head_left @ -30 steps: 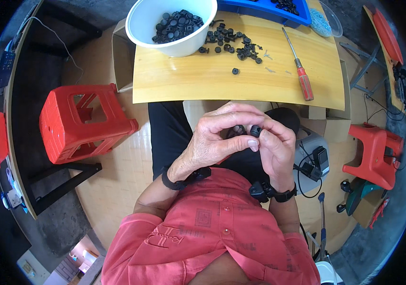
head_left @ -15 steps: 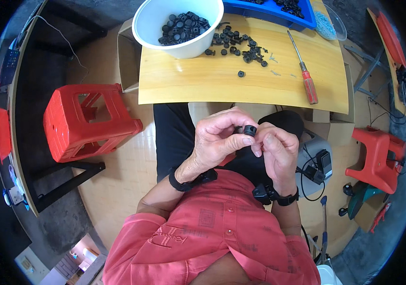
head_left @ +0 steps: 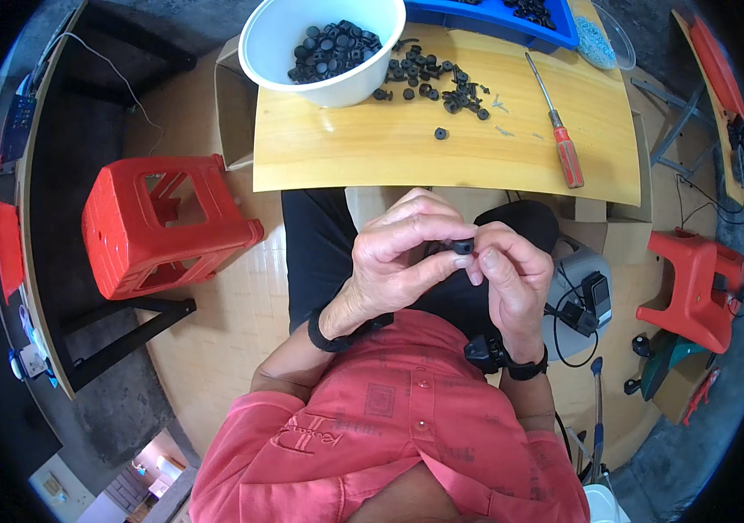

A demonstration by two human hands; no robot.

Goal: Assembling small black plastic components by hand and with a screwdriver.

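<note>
Above my lap, my left hand (head_left: 402, 254) pinches a small round black plastic part (head_left: 463, 247) between thumb and fingers. My right hand (head_left: 513, 266) is closed in a pinch right beside it, its fingertips meeting the part's right side. Whatever those right fingers hold, if anything, is too small or hidden to make out. On the table (head_left: 346, 161) ahead lie several loose black plastic parts (head_left: 459, 98), with one part (head_left: 441, 133) apart from the pile. Small silvery screws (head_left: 503, 132) are scattered near them.
A white bowl (head_left: 323, 94) of black parts stands at the table's far left, beside a blue tray (head_left: 511, 33) with more. A red-handled screwdriver (head_left: 567, 157) lies at the right, below a clear dish of bluish screws (head_left: 597, 45). Red stools (head_left: 128, 222) flank me.
My left hand's fingers have curled further over the black part, which has turned and sits slightly lower. My right hand stays close against it, shifted a little to the right.
</note>
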